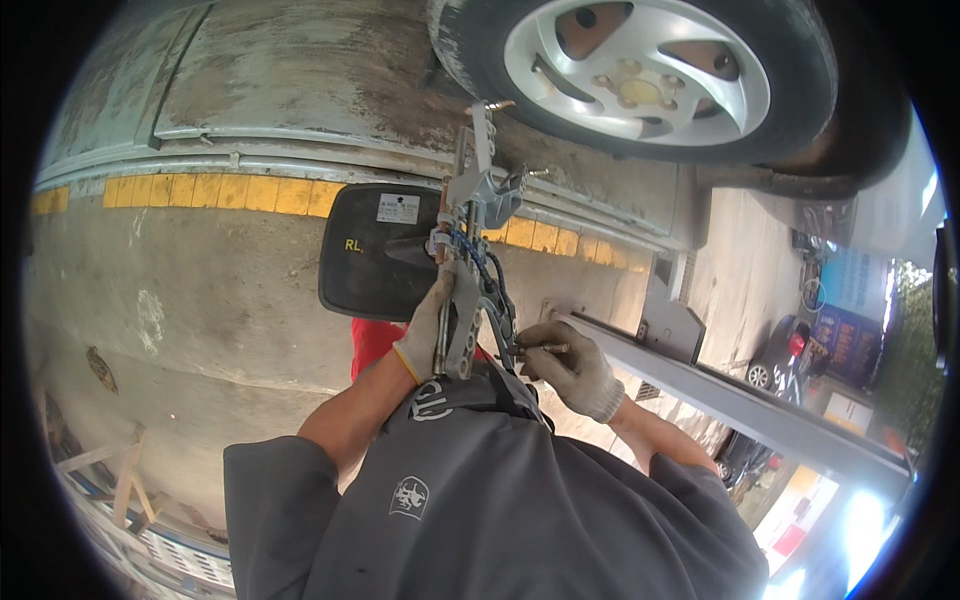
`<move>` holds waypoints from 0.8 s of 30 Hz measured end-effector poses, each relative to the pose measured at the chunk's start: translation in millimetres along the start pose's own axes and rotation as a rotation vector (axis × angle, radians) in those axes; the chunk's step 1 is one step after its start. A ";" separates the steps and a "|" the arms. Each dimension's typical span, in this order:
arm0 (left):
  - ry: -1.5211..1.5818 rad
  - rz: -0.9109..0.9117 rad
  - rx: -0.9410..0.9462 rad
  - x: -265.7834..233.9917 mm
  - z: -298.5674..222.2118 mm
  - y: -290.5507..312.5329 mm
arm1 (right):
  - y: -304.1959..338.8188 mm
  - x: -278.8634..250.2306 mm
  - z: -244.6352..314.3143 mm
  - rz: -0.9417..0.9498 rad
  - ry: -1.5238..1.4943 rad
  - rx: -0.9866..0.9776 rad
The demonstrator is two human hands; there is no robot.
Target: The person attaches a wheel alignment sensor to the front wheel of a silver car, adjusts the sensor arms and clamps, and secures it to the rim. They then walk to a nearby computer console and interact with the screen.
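Note:
A grey metal wheel clamp with several pointed jaws stands upright in front of my body. Fixed to its left side is a black rectangular alignment target with a white label and yellow marking. My left hand, in a pale work glove, is closed round the clamp's lower shaft; some fingers are hidden behind it. At the clamp's lower right, my right hand, also gloved, pinches a slim metal-tipped jaw pin. Beyond the clamp's upper end is a car wheel with a silver rim, apart from it.
The wheel rests by a worn grey lift platform. A yellow-painted strip runs along its base on the concrete floor. A long grey beam extends at right. Parked vehicles stand farther off, and a wooden frame is at lower left.

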State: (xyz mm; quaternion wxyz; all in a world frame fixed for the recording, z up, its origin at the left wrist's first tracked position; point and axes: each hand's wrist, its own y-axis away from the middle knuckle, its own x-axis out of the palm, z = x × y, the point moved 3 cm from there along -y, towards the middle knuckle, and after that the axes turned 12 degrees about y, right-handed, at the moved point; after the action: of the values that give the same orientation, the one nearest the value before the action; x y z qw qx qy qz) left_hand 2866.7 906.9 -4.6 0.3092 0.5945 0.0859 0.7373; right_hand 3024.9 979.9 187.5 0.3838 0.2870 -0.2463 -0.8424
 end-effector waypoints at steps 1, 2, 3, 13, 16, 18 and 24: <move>0.040 0.016 -0.043 -3.1 1.6 -1.6 | 4.8 3.9 -6.4 -0.002 -0.051 0.107; 0.048 0.022 -0.015 -4.6 2.1 -4.4 | 7.6 8.0 -7.1 -0.012 -0.089 0.048; 0.050 0.014 -0.028 -5.6 2.6 -5.5 | 9.3 10.9 -7.9 0.009 -0.086 0.033; 0.069 -0.030 -0.001 33.1 12.3 1.1 | 9.6 34.3 -1.0 0.025 0.155 -0.162; 0.067 0.020 0.009 34.3 10.3 -0.4 | 6.0 33.8 10.1 0.054 0.407 -0.227; 0.043 0.047 0.003 30.1 7.4 -0.9 | 4.1 30.9 24.6 -0.027 0.615 -0.428; 0.045 0.047 -0.099 18.5 14.6 7.2 | -4.6 27.8 48.8 -0.086 1.177 -0.655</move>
State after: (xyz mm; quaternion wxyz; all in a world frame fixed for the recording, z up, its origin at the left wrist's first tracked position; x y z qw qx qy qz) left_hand 2875.8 908.0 18.3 0.3188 0.5634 0.0425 0.7610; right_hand 2974.6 970.1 211.3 0.4873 0.5765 0.2837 -0.5914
